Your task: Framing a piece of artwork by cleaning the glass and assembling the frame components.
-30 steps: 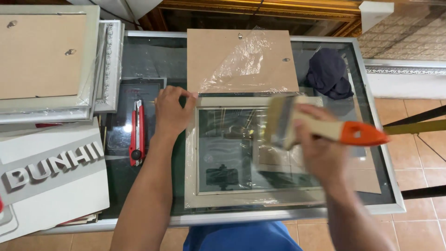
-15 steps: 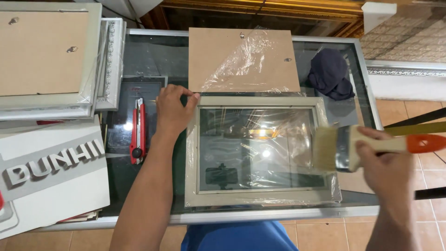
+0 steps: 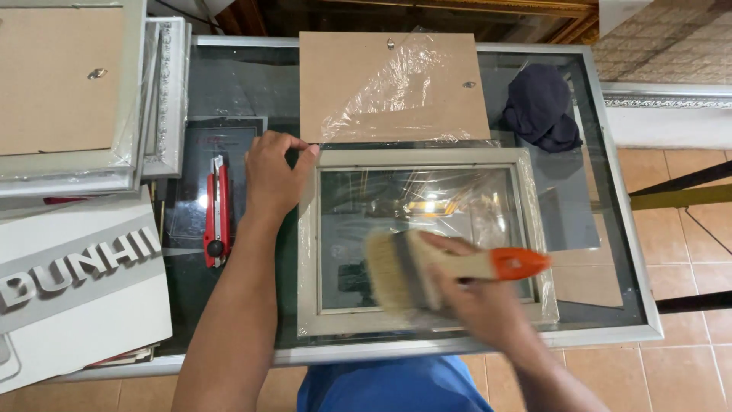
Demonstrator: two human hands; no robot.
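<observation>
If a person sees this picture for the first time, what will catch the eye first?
Probably the wide paintbrush with its orange handle tip, held by the right hand over the glass of the pale picture frame at the centre. The left hand rests at the frame's upper left corner, beside a red utility knife.

Bare forearms, blue clothing below

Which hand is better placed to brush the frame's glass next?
Right. The right hand already holds the wide brush over the picture frame glass; the left hand rests at the frame's upper-left corner, holding no tool.
</observation>
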